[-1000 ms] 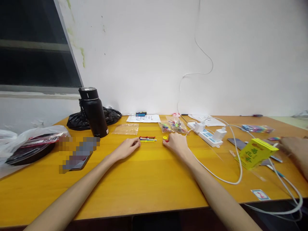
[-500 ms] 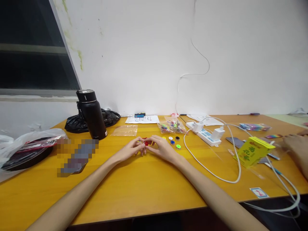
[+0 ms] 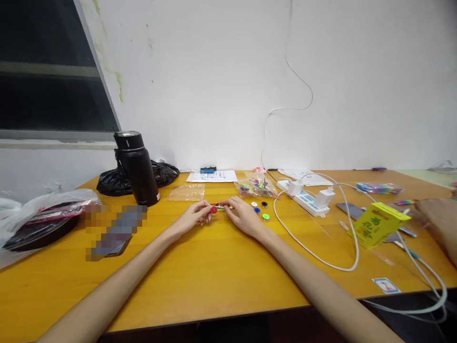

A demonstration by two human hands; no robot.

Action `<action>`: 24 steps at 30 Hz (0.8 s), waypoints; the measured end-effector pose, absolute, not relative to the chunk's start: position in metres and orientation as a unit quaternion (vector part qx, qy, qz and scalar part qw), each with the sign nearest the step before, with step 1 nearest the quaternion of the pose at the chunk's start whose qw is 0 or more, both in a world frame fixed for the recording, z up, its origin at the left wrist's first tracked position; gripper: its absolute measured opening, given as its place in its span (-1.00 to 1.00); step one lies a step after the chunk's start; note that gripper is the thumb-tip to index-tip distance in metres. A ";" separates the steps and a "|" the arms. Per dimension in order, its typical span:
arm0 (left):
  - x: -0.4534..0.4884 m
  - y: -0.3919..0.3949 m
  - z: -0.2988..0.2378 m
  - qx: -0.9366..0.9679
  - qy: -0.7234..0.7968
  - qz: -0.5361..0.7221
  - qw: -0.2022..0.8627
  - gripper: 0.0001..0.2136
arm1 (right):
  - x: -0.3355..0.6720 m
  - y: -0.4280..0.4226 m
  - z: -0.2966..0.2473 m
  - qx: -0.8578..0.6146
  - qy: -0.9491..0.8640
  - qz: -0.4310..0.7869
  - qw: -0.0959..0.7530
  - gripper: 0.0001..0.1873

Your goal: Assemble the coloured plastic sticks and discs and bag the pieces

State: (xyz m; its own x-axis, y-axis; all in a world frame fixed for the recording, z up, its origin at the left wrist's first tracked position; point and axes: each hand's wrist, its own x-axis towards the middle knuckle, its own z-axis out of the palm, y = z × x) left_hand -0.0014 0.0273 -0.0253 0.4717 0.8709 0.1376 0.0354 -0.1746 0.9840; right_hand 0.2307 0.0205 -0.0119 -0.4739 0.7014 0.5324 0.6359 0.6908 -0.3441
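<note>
My left hand [image 3: 194, 218] is closed, pinching a small round red disc [image 3: 213, 209] between thumb and fingertips. My right hand [image 3: 244, 219] lies low over the table with its thumb and fingers apart. Its fingertips reach some thin coloured pieces [image 3: 225, 207], partly hidden by the fingers; I cannot tell whether they touch them. Just right of that hand are several similar discs: a white disc [image 3: 253, 205], a blue disc [image 3: 257, 210], a black disc [image 3: 264, 205] and a green disc [image 3: 266, 217].
Behind the discs lies a clear bag of small coloured parts [image 3: 257, 186]. A black bottle [image 3: 137, 171] stands left, near a phone [image 3: 119, 233]. To the right are a power strip [image 3: 310, 202], looping white cables [image 3: 307, 257], a yellow box [image 3: 378, 226] and another person's hand [image 3: 437, 224].
My hands have moved apart. The red disc, earlier between both hands, is now in my left hand alone, and my right hand has opened beside the thin pieces.
</note>
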 end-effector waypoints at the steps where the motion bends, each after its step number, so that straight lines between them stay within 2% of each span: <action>1: -0.002 0.029 -0.026 0.657 0.343 0.388 0.548 -0.68 | 0.232 0.023 -0.013 -0.404 -0.854 0.024 0.326 -0.72; 4: -0.003 0.031 -0.027 0.641 0.348 0.402 0.553 -0.68 | 0.237 0.030 -0.018 -0.438 -0.850 -0.038 0.289 -0.72; 8: -0.004 0.030 -0.026 0.627 0.359 0.408 0.559 -0.66 | 0.242 0.034 -0.023 -0.452 -0.859 -0.050 0.236 -0.71; 14: -0.003 0.029 -0.024 0.624 0.364 0.410 0.556 -0.65 | 0.242 0.034 -0.021 -0.462 -0.857 -0.051 0.222 -0.70; 19: -0.005 0.028 -0.023 0.608 0.348 0.422 0.576 -0.67 | 0.243 0.036 -0.021 -0.446 -0.852 -0.017 0.274 -0.73; 24: -0.005 0.028 -0.022 0.564 0.338 0.471 0.588 -0.70 | 0.240 0.037 -0.017 -0.453 -0.771 0.096 0.437 -0.84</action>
